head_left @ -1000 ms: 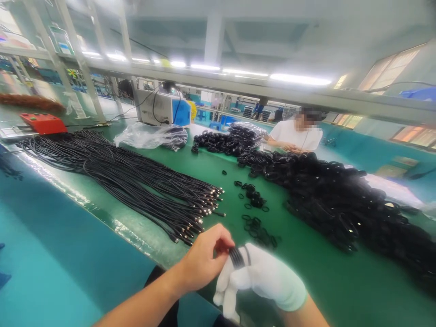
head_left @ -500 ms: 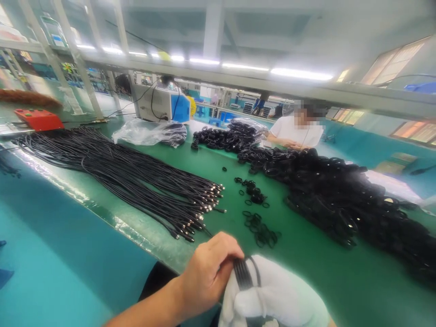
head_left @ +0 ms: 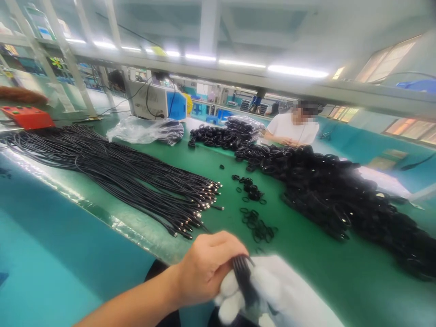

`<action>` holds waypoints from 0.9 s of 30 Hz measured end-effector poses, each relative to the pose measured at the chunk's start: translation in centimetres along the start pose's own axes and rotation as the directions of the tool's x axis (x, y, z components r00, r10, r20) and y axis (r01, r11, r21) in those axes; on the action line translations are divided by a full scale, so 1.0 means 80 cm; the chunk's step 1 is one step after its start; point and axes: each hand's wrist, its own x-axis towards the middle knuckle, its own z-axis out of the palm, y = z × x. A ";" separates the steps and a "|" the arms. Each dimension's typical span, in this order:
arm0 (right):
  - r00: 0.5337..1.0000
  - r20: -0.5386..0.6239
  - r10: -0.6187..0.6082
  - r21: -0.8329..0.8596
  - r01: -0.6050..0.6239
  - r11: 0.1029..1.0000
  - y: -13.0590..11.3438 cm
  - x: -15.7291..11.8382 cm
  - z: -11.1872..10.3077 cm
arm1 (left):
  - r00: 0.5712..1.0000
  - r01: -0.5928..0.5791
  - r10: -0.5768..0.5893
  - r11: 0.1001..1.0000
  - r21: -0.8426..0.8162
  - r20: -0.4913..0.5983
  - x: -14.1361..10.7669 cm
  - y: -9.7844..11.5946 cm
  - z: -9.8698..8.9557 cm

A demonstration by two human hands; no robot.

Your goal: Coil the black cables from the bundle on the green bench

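Both hands meet at the table's front edge around a coiled black cable (head_left: 243, 274), whose strands lie side by side. My bare left hand (head_left: 211, 265) pinches the upper end of the coil between thumb and fingers. The white-gloved right hand (head_left: 272, 281) wraps round the coil lower down, fingers curled and partly blurred. Just beyond them on the green tabletop lie small black rings (head_left: 260, 229), some loose and some heaped. Left of these stretches a thick bundle of straight black cables (head_left: 136, 175) with metal plug ends towards me.
A large heap of coiled black cables (head_left: 323, 190) runs along the right side. Behind are a clear plastic bag (head_left: 136, 130), a grey-and-blue machine (head_left: 156, 101) and a red box (head_left: 27, 117). A person in a white top (head_left: 293, 127) sits across the table.
The gloved right hand has turned and shifted its fingers around the coil; a dark loop that stood over the glove is now mostly hidden. The left hand keeps its pinch. The view has shifted slightly.
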 end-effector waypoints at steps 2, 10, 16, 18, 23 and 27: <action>0.985 -0.168 -0.046 -0.007 0.046 0.999 0.003 -0.015 -0.010 | 0.998 0.062 -0.062 0.998 -0.001 -0.003 0.002 0.001 -0.005; 0.939 -0.316 -0.135 -0.097 0.109 0.989 0.016 0.019 -0.021 | 0.981 0.193 -0.194 0.980 0.052 0.018 0.014 -0.011 -0.003; 0.983 -0.156 -0.097 0.092 0.112 0.989 0.026 0.057 -0.026 | 0.962 0.269 -0.272 0.955 0.125 0.014 0.025 -0.010 -0.005; 0.984 -0.133 -0.119 0.205 0.144 0.968 0.035 0.061 -0.033 | 0.940 0.334 -0.340 0.929 0.160 0.009 0.030 -0.009 -0.007; 0.992 -0.011 -0.126 0.459 0.117 0.881 0.055 0.066 -0.052 | 0.813 0.581 -0.582 0.813 0.040 0.020 0.045 -0.016 -0.008; 0.993 -0.021 -0.117 0.512 0.111 0.852 0.066 0.070 -0.058 | 0.744 0.668 -0.668 0.744 0.000 0.016 0.049 -0.027 0.000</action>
